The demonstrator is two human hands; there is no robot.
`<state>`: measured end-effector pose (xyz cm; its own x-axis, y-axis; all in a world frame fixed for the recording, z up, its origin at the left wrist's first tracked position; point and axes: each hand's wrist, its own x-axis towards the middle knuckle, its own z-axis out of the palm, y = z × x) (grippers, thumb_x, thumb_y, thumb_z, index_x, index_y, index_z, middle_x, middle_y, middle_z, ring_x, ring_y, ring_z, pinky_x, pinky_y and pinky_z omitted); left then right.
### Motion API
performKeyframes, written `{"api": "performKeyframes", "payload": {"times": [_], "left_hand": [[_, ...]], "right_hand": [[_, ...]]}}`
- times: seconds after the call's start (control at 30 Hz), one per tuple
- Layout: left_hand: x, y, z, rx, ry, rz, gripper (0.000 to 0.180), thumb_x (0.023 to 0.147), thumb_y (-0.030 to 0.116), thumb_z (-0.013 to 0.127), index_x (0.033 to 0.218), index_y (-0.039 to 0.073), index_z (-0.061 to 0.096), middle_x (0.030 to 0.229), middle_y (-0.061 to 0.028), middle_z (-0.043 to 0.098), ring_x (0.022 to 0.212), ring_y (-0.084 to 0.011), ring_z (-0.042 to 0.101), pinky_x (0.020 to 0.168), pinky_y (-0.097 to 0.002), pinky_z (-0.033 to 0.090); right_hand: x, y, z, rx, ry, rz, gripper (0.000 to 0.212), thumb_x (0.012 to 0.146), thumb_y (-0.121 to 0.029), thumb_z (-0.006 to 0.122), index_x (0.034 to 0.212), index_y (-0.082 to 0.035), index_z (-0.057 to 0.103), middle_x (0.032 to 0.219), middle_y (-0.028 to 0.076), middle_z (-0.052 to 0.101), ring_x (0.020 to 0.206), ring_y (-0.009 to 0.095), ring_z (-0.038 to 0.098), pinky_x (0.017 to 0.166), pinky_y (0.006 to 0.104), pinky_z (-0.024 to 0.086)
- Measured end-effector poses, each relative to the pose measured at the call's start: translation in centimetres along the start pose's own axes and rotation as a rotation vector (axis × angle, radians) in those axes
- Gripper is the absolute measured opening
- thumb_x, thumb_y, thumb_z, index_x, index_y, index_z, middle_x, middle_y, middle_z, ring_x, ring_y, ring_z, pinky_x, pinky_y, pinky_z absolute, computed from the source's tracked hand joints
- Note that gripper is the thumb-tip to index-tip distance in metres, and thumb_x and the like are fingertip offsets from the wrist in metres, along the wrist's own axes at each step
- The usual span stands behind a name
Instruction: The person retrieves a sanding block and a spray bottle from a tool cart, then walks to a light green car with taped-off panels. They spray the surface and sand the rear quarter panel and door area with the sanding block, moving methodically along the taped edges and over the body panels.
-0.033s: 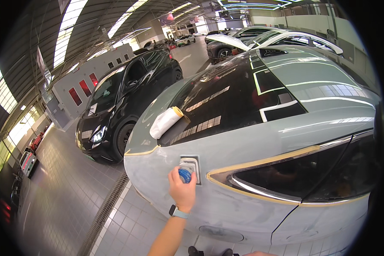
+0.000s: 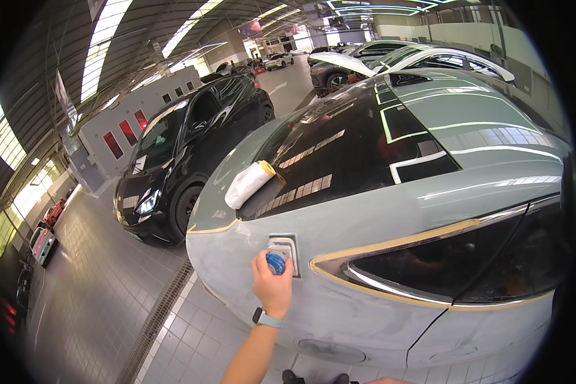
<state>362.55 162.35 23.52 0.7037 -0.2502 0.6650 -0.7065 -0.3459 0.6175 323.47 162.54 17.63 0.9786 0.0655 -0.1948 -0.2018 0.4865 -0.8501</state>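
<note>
From the head view, the work in hand appears to be sanding or rubbing down the primed rear flank of a grey car (image 2: pixel 390 217) in a body shop, right at the recessed charging-port opening (image 2: pixel 284 251) that sits just ahead of the masked tail light (image 2: pixel 441 262). One hand (image 2: pixel 272 285) comes up from the lower edge on a bare forearm with a watch (image 2: pixel 266 317) at the wrist; which hand it is cannot be told for certain, though it reads as the left. Its fingers are curled closed around a small blue pad or block (image 2: pixel 276 262), which is pressed against the panel at the lower left corner of the port recess, touching the grey surface. The other hand is out of view, save perhaps a sliver of skin at the bottom edge that is too small to judge. Yellow masking tape (image 2: pixel 397 242) outlines the light and the lower edge of the dark rear glass (image 2: pixel 358 153), and a roll of masking paper (image 2: pixel 249 183) lies on the car just above the work spot, apart from the hand. A black car (image 2: pixel 185 147) stands well apart to the left on the tiled floor (image 2: pixel 109 301). As a judgement, the next move calls for steady, even pressure around the recess edges, keeping the pad off the taped trim.
</note>
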Motion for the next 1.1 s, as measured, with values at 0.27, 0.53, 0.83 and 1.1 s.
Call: {"api": "performKeyframes", "payload": {"times": [0.27, 0.53, 0.83, 1.1], "left_hand": [[-0.5, -0.4, 0.1, 0.018, -0.053, 0.099, 0.057, 0.080, 0.025, 0.088, 0.127, 0.006, 0.063, 0.120, -0.0142, 0.067, 0.102, -0.0380, 0.070, 0.082, -0.0446, 0.058], [6.6, -8.3, -1.2, 0.052, -0.134, 0.056, 0.053, 0.084, 0.030, 0.084, 0.128, 0.009, 0.062, 0.117, -0.0140, 0.067, 0.100, -0.0397, 0.069, 0.081, -0.0475, 0.057], [14.9, -19.3, -2.7, 0.084, -0.211, -0.025, 0.055, 0.079, 0.029, 0.087, 0.123, 0.004, 0.066, 0.115, -0.0171, 0.072, 0.101, -0.0367, 0.071, 0.087, -0.0436, 0.056], [15.1, -16.9, -3.5, -0.044, -0.457, 0.223, 0.053, 0.081, 0.028, 0.086, 0.125, 0.007, 0.064, 0.116, -0.0133, 0.068, 0.096, -0.0379, 0.071, 0.077, -0.0445, 0.058]], "right_hand": [[2.3, -0.8, 0.3, -0.026, -0.041, -0.012, 0.052, 0.086, -0.024, 0.089, 0.129, -0.002, 0.068, 0.114, 0.003, 0.071, 0.106, 0.013, 0.064, 0.096, 0.0324, 0.053], [7.4, -0.4, 2.9, -0.139, 0.050, 0.009, 0.046, 0.088, -0.018, 0.086, 0.128, -0.003, 0.068, 0.114, 0.003, 0.071, 0.107, 0.013, 0.065, 0.096, 0.0322, 0.053], [15.2, -1.5, 6.6, -0.128, 0.128, 0.033, 0.045, 0.087, -0.014, 0.087, 0.126, -0.003, 0.068, 0.111, 0.003, 0.072, 0.103, 0.012, 0.065, 0.093, 0.0303, 0.054], [25.7, -3.6, 12.4, -0.308, 0.227, 0.015, 0.039, 0.085, -0.018, 0.088, 0.117, -0.004, 0.070, 0.092, 0.003, 0.072, 0.085, 0.011, 0.065, 0.080, 0.0299, 0.055]]}}
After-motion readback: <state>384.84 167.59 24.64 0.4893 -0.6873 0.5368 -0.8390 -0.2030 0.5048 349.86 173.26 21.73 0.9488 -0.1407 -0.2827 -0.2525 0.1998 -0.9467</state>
